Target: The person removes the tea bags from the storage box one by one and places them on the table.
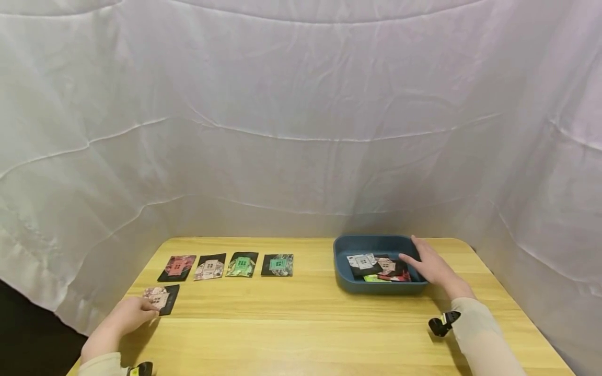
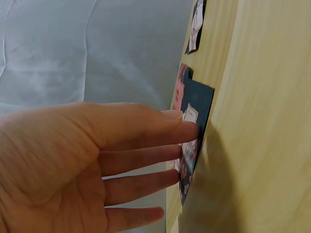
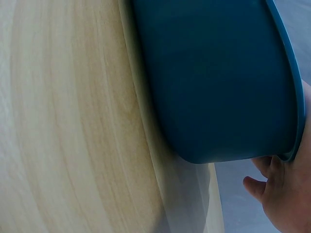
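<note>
My left hand is at the left side of the table, touching a black packet with a pale floral print. In the left wrist view its thumb and index finger come together over the packet's printed face, while the other fingers stretch out almost straight. At the right, my right hand holds the rim of a blue bin, thumb over the inside and fingers along the outer right wall. Inside the bin lie several packets, among them a grey-and-black packet and a green packet.
A row along the back left holds a red packet, a cream packet, a green-printed packet and a teal-printed packet. Pale cloth hangs behind and beside the wooden table.
</note>
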Demonstrator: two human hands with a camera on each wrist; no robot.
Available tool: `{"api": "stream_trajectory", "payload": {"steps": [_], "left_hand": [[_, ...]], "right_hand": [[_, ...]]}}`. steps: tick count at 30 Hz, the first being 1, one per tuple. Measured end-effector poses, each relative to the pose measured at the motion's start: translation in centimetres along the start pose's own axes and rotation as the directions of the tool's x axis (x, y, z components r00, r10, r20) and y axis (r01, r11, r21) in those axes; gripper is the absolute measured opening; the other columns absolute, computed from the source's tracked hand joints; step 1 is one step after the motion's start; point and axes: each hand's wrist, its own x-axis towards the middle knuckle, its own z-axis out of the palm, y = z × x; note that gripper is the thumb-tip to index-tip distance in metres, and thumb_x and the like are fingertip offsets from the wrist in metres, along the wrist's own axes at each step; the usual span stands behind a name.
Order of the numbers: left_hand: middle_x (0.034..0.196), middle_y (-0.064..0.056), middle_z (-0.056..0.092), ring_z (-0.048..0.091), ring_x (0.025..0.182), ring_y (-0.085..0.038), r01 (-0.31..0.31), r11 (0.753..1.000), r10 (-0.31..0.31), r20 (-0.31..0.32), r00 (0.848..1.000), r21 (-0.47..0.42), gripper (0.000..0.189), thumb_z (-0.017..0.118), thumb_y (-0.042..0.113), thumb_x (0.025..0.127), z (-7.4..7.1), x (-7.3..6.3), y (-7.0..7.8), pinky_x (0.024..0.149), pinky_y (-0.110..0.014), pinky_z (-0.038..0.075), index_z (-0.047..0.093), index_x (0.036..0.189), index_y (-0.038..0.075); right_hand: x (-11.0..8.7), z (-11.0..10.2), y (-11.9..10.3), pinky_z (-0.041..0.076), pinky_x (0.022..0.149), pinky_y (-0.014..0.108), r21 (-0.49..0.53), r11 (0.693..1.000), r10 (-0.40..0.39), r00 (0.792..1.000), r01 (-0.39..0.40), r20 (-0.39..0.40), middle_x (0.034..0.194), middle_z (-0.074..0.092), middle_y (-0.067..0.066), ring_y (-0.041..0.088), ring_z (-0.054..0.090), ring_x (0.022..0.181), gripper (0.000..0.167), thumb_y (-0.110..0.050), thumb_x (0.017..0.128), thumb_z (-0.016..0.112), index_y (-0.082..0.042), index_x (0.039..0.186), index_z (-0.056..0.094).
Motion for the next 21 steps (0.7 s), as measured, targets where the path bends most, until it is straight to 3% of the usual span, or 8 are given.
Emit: {"api": "stream_trajectory", "payload": {"steps": [6, 11, 15, 18, 21], "left_hand": [[0.098, -0.017, 0.073, 0.066, 0.096, -0.04, 0.034, 0.999, -0.034, -0.042, 0.999, -0.01, 0.019, 0.066, 0.02, 0.09, -0.3, 0.3, 0.4, 0.081, -0.053, 0.052, 0.076, 0.096, 0.005], [0.115, -0.026, 0.067, 0.066, 0.1, -0.042, 0.063, 0.994, -0.072, -0.109, 0.991, -0.086, 0.046, 0.057, 0.036, 0.096, -0.8, 0.6, 1.9, 0.081, -0.058, 0.052, 0.064, 0.123, -0.001], [0.131, -0.032, 0.056, 0.06, 0.108, -0.049, 0.037, 0.996, -0.051, -0.181, 0.982, -0.084, 0.063, 0.051, 0.05, 0.097, -0.9, 1.2, 3.1, 0.084, -0.062, 0.049, 0.055, 0.134, -0.001], [0.137, -0.034, 0.049, 0.048, 0.121, -0.055, 0.001, 0.997, -0.019, -0.238, 0.971, -0.074, 0.068, 0.048, 0.054, 0.097, -0.8, 1.9, 4.1, 0.094, -0.068, 0.042, 0.053, 0.135, -0.002], [0.138, -0.033, 0.048, 0.046, 0.124, -0.054, -0.036, 0.996, 0.011, -0.297, 0.955, -0.079, 0.067, 0.047, 0.054, 0.098, -0.8, 2.6, 5.3, 0.099, -0.067, 0.039, 0.054, 0.135, -0.001]], "right_hand": [[0.1, 0.1, 0.1, 0.014, 0.112, 0.071, 0.007, 1.0, 0.004, 1.0, -0.004, 0.002, 0.157, 0.012, 0.034, 0.055, 0.013, 0.143, 0.09, -0.055, 0.097, 0.048, 0.002, 0.155, 0.009], [0.2, 0.1, 0.2, 0.014, 0.112, 0.071, 0.006, 1.0, 0.0, 1.0, 0.0, 0.0, 0.158, 0.013, 0.033, 0.055, 0.013, 0.143, 0.089, -0.054, 0.097, 0.048, 0.002, 0.155, 0.009], [0.2, 0.1, 0.2, 0.015, 0.112, 0.07, 0.001, 1.0, -0.003, 1.0, 0.003, 0.0, 0.157, 0.014, 0.033, 0.055, 0.014, 0.143, 0.09, -0.055, 0.097, 0.048, 0.002, 0.155, 0.008], [0.1, 0.0, 0.1, 0.015, 0.113, 0.07, 0.002, 1.0, -0.002, 1.0, 0.002, 0.004, 0.157, 0.014, 0.034, 0.055, 0.014, 0.143, 0.091, -0.056, 0.097, 0.047, 0.003, 0.155, 0.008], [0.0, 0.1, 0.1, 0.015, 0.113, 0.07, 0.003, 1.0, 0.0, 1.0, 0.0, 0.008, 0.157, 0.014, 0.034, 0.055, 0.014, 0.142, 0.091, -0.055, 0.097, 0.048, 0.002, 0.155, 0.007]]}}
